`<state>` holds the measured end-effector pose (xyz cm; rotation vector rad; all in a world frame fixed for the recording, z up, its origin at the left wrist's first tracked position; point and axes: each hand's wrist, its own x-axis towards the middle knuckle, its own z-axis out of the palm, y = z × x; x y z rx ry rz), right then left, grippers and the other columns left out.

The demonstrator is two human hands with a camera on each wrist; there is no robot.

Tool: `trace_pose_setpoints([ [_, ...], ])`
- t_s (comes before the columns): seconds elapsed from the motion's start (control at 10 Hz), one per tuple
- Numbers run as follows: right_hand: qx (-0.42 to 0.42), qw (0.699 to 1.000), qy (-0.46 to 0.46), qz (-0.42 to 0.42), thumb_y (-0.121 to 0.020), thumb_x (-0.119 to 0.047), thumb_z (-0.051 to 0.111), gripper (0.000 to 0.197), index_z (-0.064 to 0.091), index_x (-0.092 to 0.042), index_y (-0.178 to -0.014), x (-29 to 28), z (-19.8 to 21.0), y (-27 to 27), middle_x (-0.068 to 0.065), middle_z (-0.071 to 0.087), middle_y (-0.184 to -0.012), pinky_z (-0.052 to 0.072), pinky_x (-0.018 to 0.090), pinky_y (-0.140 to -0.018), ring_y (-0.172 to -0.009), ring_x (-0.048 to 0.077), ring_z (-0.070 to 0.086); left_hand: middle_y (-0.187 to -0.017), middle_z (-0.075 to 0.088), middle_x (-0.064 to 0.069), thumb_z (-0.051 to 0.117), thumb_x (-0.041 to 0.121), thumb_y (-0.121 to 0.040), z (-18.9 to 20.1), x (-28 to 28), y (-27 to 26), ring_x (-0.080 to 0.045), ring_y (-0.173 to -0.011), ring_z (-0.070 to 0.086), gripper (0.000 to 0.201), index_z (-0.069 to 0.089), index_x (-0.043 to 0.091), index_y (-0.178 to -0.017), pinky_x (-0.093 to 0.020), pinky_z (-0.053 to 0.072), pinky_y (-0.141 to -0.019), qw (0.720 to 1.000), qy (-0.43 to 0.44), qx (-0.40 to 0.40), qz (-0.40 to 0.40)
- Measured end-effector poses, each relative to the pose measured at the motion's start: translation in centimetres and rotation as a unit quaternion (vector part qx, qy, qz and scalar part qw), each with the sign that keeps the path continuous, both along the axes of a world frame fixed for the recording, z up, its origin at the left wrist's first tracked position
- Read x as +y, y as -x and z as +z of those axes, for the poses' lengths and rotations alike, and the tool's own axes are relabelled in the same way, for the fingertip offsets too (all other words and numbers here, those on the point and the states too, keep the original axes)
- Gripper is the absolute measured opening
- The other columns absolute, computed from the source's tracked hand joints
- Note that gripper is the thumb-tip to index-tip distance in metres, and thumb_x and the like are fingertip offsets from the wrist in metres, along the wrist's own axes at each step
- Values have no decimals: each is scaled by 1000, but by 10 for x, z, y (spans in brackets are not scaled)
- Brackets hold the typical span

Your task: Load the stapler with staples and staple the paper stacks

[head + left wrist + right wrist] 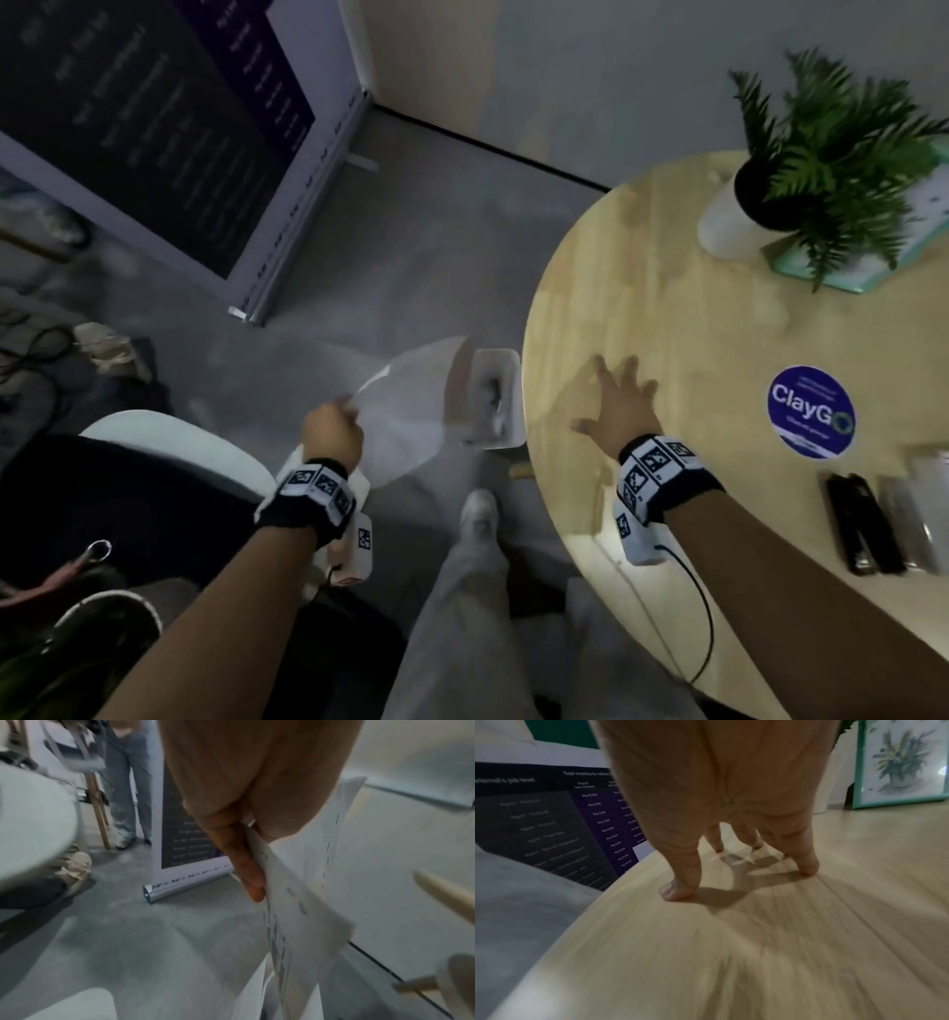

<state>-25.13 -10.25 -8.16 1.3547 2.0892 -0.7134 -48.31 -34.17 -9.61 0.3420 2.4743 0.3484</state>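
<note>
Nearest you, off the counter's point(642, 288) edge, your left hand point(331, 431) pinches the paper sheets point(411, 406) by 1 corner: light, floppy, likely to fan, so support them underneath. Your right hand point(613, 401) lies flat, fingers spread, holding nothing. Farther right sits the black stapler point(862, 529), shown only by the head view; printed lines on the sheets show only at the left wrist.

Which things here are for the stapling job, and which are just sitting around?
For the job:
- paper sheets, held by the left hand out past the table edge
- black stapler, lying on the table
- right hand, spread flat on the table

Just lying about:
- potted plant
- round blue sticker
- banner stand on the floor
- white bin beside the table
</note>
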Motion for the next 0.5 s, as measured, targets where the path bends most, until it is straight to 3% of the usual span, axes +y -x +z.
trace_pose_setpoints([
  [0.2, 9, 1000, -6, -6, -83, -32, 69, 100, -4, -33, -151, 2, -4, -1, 11, -14, -161, 29, 55, -114, -144, 49, -5, -111, 68, -28, 45, 4, -94, -67, 46, -28, -42, -106, 62, 32, 66, 7, -117, -40, 47, -88, 992, 2, -71, -100],
  [0.3, 19, 1000, -3, -16, -83, -29, 69, 99, -2, -34, -151, 2, -6, -2, 9, -16, -161, 26, 55, -113, -145, 47, -8, -112, 69, -25, 48, 6, -94, -97, 67, -33, -39, -107, 63, 32, 64, 7, -121, -38, 49, -90, 990, -16, -103, -96],
  [0.5, 31, 999, 7, -35, -83, -28, 70, 99, -3, -35, -151, 1, -3, -2, 8, -18, -161, 26, 56, -114, -145, 45, -12, -114, 70, -22, 42, -9, -89, -150, 83, -32, -33, -103, 68, 46, 61, 10, -126, -43, 54, -94, 983, -68, -171, -27],
])
